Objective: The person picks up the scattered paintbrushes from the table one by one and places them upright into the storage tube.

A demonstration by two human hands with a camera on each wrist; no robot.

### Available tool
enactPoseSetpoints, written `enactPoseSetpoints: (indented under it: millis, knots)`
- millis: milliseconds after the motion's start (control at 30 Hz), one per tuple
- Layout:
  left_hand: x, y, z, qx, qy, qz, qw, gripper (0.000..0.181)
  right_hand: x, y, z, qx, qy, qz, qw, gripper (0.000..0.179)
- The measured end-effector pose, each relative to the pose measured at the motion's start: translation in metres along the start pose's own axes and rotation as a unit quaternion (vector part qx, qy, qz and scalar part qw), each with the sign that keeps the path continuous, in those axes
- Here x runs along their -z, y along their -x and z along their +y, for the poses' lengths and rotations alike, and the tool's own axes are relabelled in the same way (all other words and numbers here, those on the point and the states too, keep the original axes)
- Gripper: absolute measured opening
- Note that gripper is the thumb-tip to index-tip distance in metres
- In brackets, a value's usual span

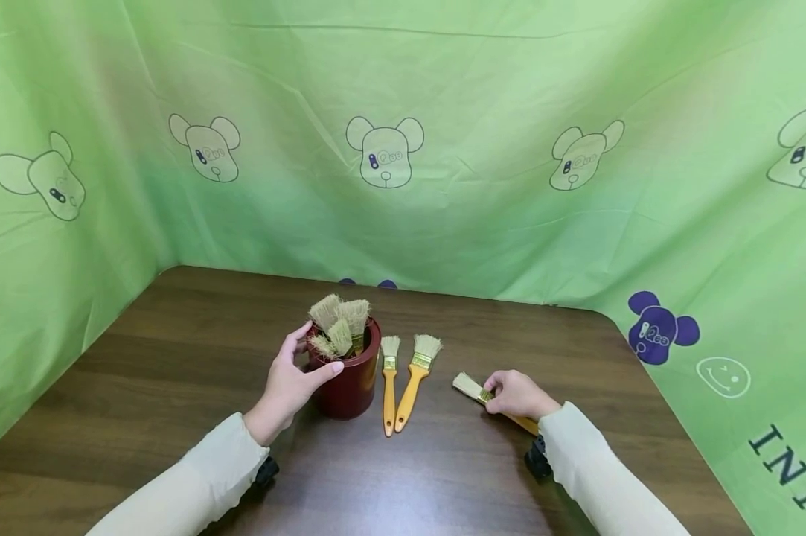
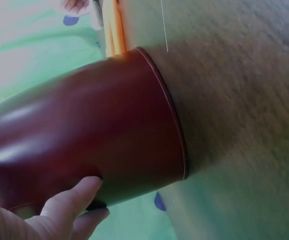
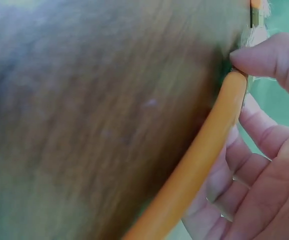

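Note:
A dark red cylindrical pot (image 1: 345,391) stands upright on the table, with several paintbrushes (image 1: 353,316) in it, bristles up. My left hand (image 1: 292,383) holds the pot near its rim, thumb across the front and fingers round the left side. Over at the right, my right hand (image 1: 519,394) pinches a paintbrush (image 1: 468,385) around its metal band. That brush's bristles point up and left; its orange handle (image 3: 189,162) runs under the palm, low over the tabletop. Between pot and right hand lie two more paintbrushes, a narrow one (image 1: 389,383) and a wider one (image 1: 412,387), handle ends together.
The dark wood-grain table (image 1: 208,342) reaches back to a green cloth backdrop (image 1: 469,223) printed with bear faces, which also hangs along both sides. The narrow loose brush lies close beside the pot's right side.

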State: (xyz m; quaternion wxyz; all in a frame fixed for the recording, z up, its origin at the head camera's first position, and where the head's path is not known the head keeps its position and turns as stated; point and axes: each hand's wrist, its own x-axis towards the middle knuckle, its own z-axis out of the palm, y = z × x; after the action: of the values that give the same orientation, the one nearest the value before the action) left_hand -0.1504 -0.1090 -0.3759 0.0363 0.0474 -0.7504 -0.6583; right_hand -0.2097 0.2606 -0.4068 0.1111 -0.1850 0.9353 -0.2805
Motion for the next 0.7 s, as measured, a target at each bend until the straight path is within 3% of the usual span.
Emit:
enactPoseSetpoints:
  millis: [167,333,567,700]
  knots:
    - [-0.001,0.001,-0.001,-0.002,0.012,0.006,0.9999,0.079,0.002,-0.004,0.000,0.012,-0.023,-0.011,0.9996,0.022]
    - [-0.002,0.003,-0.001,-0.002,0.017,0.012,0.9998,0.079,0.004,-0.011,-0.006,0.015,-0.059,0.007,0.9981,0.024]
    - [-0.002,0.003,0.000,-0.001,0.013,0.007,0.9999,0.079,0.011,-0.014,-0.024,0.002,-0.113,0.107,0.9878,0.028]
    - [-0.003,0.003,0.001,-0.001,0.015,0.007,0.9999,0.078,0.016,-0.014,-0.033,-0.004,-0.158,0.168,0.9731,0.031]
